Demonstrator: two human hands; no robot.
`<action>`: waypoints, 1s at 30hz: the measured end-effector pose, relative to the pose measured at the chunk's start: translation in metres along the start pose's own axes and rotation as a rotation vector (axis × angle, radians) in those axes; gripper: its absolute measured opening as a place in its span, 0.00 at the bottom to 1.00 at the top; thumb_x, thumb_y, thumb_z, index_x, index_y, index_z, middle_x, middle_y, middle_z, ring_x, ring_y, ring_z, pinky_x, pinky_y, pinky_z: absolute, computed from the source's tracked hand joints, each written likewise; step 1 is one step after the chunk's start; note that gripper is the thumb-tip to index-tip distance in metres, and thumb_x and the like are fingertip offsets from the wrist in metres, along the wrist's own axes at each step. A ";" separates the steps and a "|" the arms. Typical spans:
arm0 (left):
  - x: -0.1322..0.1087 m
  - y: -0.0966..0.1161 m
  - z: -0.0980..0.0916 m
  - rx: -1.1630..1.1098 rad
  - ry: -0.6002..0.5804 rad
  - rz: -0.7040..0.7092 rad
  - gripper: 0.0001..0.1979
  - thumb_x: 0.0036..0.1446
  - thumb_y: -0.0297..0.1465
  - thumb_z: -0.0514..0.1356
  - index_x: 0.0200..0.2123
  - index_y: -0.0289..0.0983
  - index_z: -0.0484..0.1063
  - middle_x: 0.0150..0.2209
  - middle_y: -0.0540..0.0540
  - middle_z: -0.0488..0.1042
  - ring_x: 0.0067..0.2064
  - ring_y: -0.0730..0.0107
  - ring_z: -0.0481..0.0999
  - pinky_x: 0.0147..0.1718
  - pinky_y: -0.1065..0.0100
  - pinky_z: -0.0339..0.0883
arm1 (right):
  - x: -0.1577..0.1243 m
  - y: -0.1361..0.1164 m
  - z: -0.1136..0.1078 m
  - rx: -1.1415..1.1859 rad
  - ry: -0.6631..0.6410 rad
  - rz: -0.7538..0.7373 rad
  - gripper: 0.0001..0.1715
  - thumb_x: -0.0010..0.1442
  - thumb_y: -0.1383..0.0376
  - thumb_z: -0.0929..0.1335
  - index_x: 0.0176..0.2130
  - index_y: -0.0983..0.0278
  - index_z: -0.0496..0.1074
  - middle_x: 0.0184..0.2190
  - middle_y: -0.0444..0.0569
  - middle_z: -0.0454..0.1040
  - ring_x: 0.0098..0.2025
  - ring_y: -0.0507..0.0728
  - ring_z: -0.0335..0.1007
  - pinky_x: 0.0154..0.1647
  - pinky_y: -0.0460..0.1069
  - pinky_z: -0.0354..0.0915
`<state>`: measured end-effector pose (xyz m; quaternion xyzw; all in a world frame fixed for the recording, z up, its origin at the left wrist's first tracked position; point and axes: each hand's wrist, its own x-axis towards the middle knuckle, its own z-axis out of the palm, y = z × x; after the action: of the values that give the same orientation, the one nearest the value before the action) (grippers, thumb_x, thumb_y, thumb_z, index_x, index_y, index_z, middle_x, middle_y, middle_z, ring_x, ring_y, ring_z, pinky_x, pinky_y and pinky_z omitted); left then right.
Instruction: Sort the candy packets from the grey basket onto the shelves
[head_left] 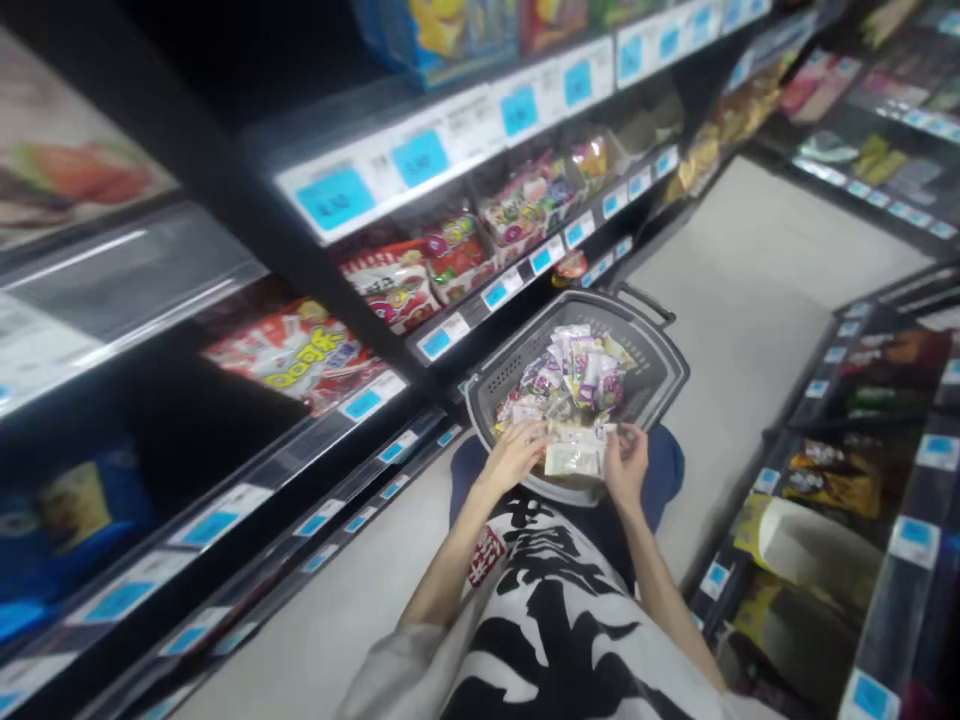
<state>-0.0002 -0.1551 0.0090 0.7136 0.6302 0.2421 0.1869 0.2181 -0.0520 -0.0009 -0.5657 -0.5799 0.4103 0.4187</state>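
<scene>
In the head view, read as a dial centred on the grey basket with twelve at the top, the pale packet lies at six o'clock, over the basket's near side and just in front of the person's body. The left hand, at about half past seven, has its fingers closed on the packet's left end; the right hand, near five, pinches the opposite end between thumb and fingers. The hands are apart, the packet spanning the gap, and gripping both ends presumably keeps the limp wrapper flat and its face turned up. Small wrapped packets lie heaped at the dial's centre, the basket's walls keeping them from spreading. Dark-blue trouser legs show at eight and four, seemingly bracing the basket so that neither hand need hold it; whether it rests on the floor or the lap, I cannot tell. Its handle lies outward at half past one, probably to leave the mouth unobstructed. Red bags at ten sit above price labels along the shelf edge, likely so each price reads beneath its goods.
</scene>
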 end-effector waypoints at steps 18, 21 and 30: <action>-0.004 -0.002 0.014 -0.154 0.171 -0.087 0.14 0.70 0.31 0.51 0.37 0.36 0.75 0.35 0.42 0.78 0.38 0.66 0.78 0.40 0.66 0.69 | 0.004 0.001 -0.013 0.249 -0.323 0.086 0.20 0.58 0.48 0.70 0.38 0.61 0.79 0.30 0.48 0.81 0.32 0.59 0.75 0.35 0.52 0.70; -0.002 -0.003 0.007 -0.216 0.054 -0.127 0.18 0.70 0.35 0.51 0.30 0.37 0.74 0.28 0.46 0.76 0.31 0.69 0.75 0.35 0.68 0.64 | 0.002 0.000 -0.008 0.038 -0.281 0.030 0.20 0.59 0.48 0.71 0.33 0.62 0.77 0.24 0.45 0.76 0.25 0.54 0.68 0.30 0.48 0.65; -0.001 -0.008 -0.013 -0.645 -0.041 -0.248 0.22 0.67 0.41 0.55 0.23 0.35 0.73 0.23 0.50 0.76 0.26 0.72 0.74 0.30 0.71 0.63 | -0.001 -0.006 -0.005 -0.189 -0.300 -0.094 0.25 0.65 0.48 0.65 0.28 0.64 0.74 0.19 0.43 0.68 0.22 0.50 0.59 0.26 0.46 0.55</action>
<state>-0.0147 -0.1551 0.0151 0.5404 0.5994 0.3897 0.4436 0.2205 -0.0528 0.0063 -0.5072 -0.6975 0.4140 0.2911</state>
